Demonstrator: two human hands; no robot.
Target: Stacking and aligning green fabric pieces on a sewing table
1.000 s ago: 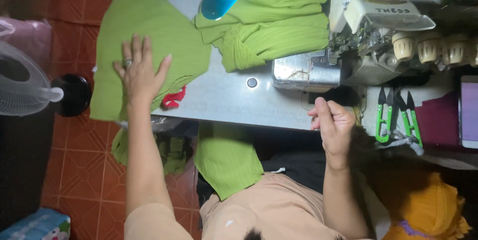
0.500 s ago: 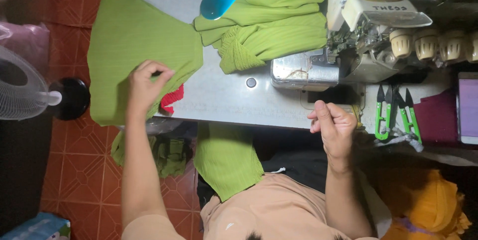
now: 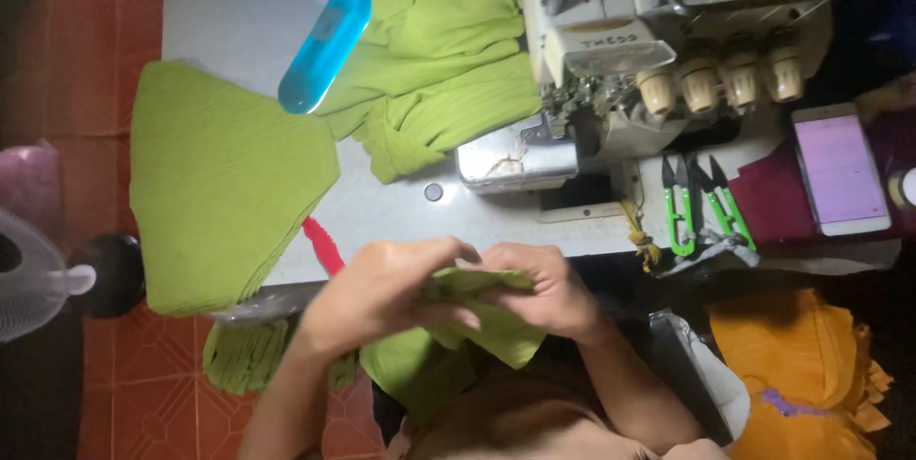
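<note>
A person seated at a sewing station brings both hands together over the near edge of the surface (image 3: 382, 217), the left hand (image 3: 377, 293) and right hand (image 3: 544, 288) each pinching a small green fabric piece (image 3: 477, 281) between them, fingers closed narrowly on its edge, seemingly to line it up close to the body. More of the same cloth hangs below the hands into the lap. To the left, a flat stack of cut green pieces (image 3: 224, 188) lies within easy reach of the left hand, overhanging the surface edge, with a red tool (image 3: 322, 242) poking out from beneath. A crumpled green heap (image 3: 439, 69) rests beside the overlock machine (image 3: 658, 50) (a blue lamp head (image 3: 324, 45) slants across it). Two green thread snips (image 3: 701, 202) lie just in front of the machine and a phone (image 3: 840, 169) farther right. No container's contents can be made out; orange cloth (image 3: 797, 374) is bundled at lower right.
</note>
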